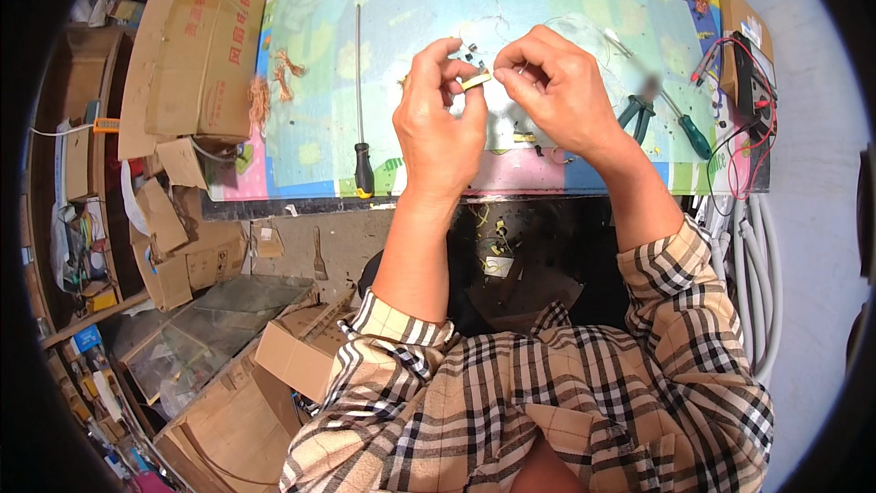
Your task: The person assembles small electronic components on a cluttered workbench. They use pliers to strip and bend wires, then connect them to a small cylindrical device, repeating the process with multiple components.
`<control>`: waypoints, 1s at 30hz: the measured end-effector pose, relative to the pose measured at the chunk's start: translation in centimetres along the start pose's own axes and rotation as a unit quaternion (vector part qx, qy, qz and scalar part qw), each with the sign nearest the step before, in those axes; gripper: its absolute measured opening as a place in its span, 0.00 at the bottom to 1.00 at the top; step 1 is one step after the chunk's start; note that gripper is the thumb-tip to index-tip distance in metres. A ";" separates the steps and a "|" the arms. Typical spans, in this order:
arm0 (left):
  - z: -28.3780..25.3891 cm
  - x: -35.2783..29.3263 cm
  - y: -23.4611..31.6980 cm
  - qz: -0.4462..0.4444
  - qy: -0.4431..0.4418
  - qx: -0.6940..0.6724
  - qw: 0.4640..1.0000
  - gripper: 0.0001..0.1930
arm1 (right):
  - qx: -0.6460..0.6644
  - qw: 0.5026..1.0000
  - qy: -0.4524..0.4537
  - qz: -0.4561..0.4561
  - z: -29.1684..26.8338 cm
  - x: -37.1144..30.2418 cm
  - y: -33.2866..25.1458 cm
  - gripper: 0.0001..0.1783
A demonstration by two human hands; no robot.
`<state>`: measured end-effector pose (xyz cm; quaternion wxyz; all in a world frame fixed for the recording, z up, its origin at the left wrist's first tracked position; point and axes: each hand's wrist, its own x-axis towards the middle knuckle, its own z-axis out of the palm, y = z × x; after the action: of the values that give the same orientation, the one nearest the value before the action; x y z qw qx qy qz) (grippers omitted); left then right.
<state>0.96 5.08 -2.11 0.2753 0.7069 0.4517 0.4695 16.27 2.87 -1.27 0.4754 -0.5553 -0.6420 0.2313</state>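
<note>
Over the covered table, my left hand (440, 105) grips a small yellow-sided block (475, 81) between thumb and fingers. It looks like a little electronic part, but its exact kind is too small to tell. My right hand (557, 82) is close beside it, thumb and forefinger pinched together at the block's right end. What that pinch holds, perhaps a thin wire, I cannot make out. Several small black parts (471, 48) lie just beyond my left fingertips. Another yellow piece (524, 138) rests on the table below my right hand.
A long screwdriver (363, 164) lies left of my hands. To the right are pliers (638, 117), a green-handled screwdriver (693, 135) and a black meter (754, 91) with red and black leads. Copper wire bundles (259, 106) lie near a cardboard box (196, 46) at the left.
</note>
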 end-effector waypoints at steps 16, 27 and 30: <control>-0.1 -0.1 0.0 0.049 -0.006 0.036 0.998 0.25 | 0.066 0.997 -0.049 0.017 -0.3 0.1 -0.3 0.04; -0.6 0.0 0.2 -0.042 -0.052 -0.067 0.996 0.29 | 0.118 0.990 -0.072 0.042 -0.8 0.1 -0.6 0.06; -0.8 0.1 0.4 -0.028 -0.053 -0.037 0.997 0.30 | 0.094 0.994 -0.048 0.011 -0.8 0.1 -0.1 0.07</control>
<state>0.45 4.97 -1.40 0.3381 0.7070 0.4386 0.4397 16.92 2.74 -0.84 0.4915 -0.5030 -0.6335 0.3226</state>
